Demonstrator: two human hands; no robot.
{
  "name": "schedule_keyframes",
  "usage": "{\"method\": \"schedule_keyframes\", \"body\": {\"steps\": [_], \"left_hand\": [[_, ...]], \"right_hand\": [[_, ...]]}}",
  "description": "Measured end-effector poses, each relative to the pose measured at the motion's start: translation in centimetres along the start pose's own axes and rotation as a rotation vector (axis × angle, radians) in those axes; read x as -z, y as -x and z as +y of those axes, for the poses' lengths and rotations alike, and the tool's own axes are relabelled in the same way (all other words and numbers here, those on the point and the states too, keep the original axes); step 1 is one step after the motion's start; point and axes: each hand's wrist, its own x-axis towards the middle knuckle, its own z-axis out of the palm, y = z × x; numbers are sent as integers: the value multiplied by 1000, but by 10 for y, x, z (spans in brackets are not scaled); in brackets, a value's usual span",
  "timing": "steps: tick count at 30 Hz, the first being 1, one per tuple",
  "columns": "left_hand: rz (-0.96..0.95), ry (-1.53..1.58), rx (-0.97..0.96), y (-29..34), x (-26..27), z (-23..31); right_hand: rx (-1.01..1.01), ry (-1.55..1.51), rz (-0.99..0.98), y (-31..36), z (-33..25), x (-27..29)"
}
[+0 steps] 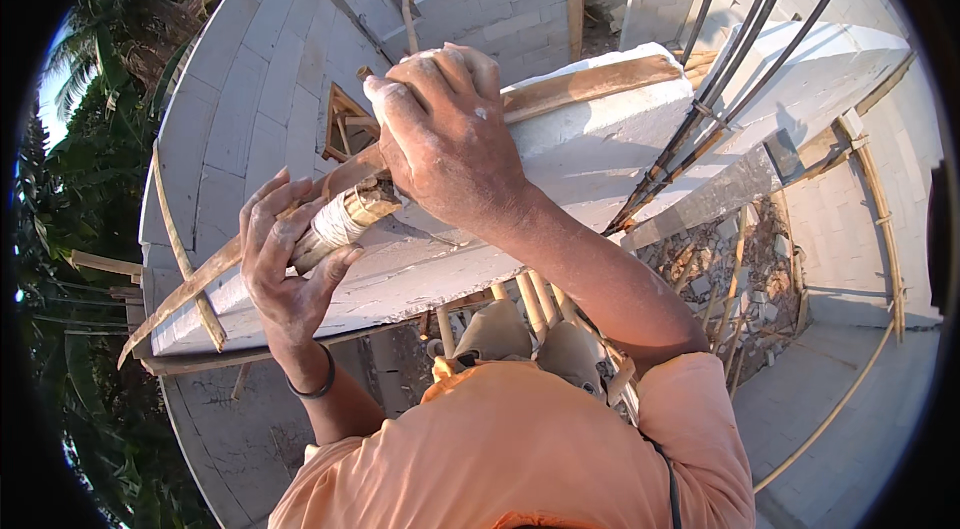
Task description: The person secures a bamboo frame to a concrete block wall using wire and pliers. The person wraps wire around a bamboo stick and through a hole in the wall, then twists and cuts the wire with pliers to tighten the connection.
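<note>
"Okay, working outward. What do I log for the left fingers?"

"Fingers (pixel 264 229) of the left hand (pixel 282 274): part-curled, thumb opposite, closed around a cord-wrapped wooden bundle (pixel 338 226). I have it tilted, rough end up toward the right hand (pixel 445 129). Right up close; can't tell if they touch."

"And the right fingers?"

"Bent in tight, knuckles up, over the line of the wooden strip (pixel 600 89). Undersides hidden from me, so I can't tell what they grip, if anything."

"Strip's where?"

"Shows on both sides of the right hand. Right part lies along the top of the white block wall (pixel 590 144); left part runs down to lower left, past the left hand, where a thin stick (pixel 186 249) crosses it. Middle's covered, so I can't say one length or two."

"Further out?"

"Dark band (pixel 319 376) on the left wrist, orange shirt (pixel 500 439) at the bottom. Dark metal bars (pixel 750 19) slant up right of the strip. Bamboo poles (pixel 538 304) below the wall, rubble (pixel 762 307) on the ground lower right. More pale walls (pixel 500 9) behind, green foliage (pixel 90 159) far left."
</note>
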Motion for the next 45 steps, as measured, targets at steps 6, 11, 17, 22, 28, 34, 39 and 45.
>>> {"method": "schedule_keyframes", "body": {"steps": [6, 11, 17, 22, 28, 34, 39, 45], "left_hand": [[77, -10, 52, -7, 10, -1], [164, 183, 397, 10, 40, -2], [-423, 904, 359, 8, -19, 46], [-738, 963, 426, -6, -72, 84], [-711, 727, -188, -32, -121, 122], [-954, 620, -330, -34, -184, 167], [-1330, 434, -481, -2, -245, 202], [-1603, 198, -525, 50, -313, 235]], "right_hand": [[-49, -36, 84, -4, 7, 3], [80, -91, 101, -14, -1, 8], [-45, -649, -413, 47, -30, 90], [-410, -571, -353, 124, -31, 154], [-1240, -59, -219, 307, -55, 244], [-2079, 701, 1025, 599, -195, 337], [-2524, 786, 1665, 743, -361, 276], [-2594, 436, 1756, 742, -368, 184]]}}
